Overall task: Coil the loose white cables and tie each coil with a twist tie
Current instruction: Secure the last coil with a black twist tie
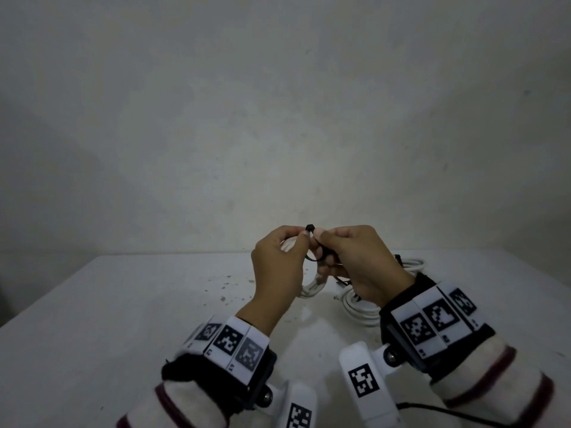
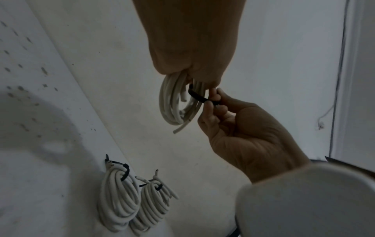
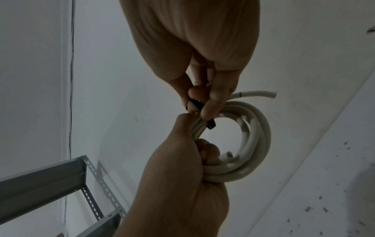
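White tabletop (image 1: pixel 139 304) runs back to a plain wall (image 1: pixel 278 103), far edge meeting it just behind the hands; lots of bare surface to the left, dark specks scattered mid-top. Both hands up off the surface, near the far edge, meeting fingertip to fingertip.

Left hand (image 1: pixel 278 264) – fingers curled round a coil of white cable (image 3: pixel 251 144), thumb side up, coil hanging below the fist & well visible in the rt wrist view, one cut end poking out top right. Right hand (image 1: pixel 361 261) – thumb + forefinger pinching a black twist tie (image 2: pixel 198 97) that loops round the coil's strands right beside the left fingertips; other fingers loosely curled. Tie's end sticks up betw. the two hands in the head view.

Below & right of the hands, on the tabletop: two tied coils (image 2: pixel 119 200) lying side by side, touching, each w/ a black tie at its top. They sit close under the right wrist, so less room that side.

Grey metal shelf frame (image 3: pixel 50 179) stands off to the left by the wall, apart from the tabletop action. Thin dark wire runs down the wall corner
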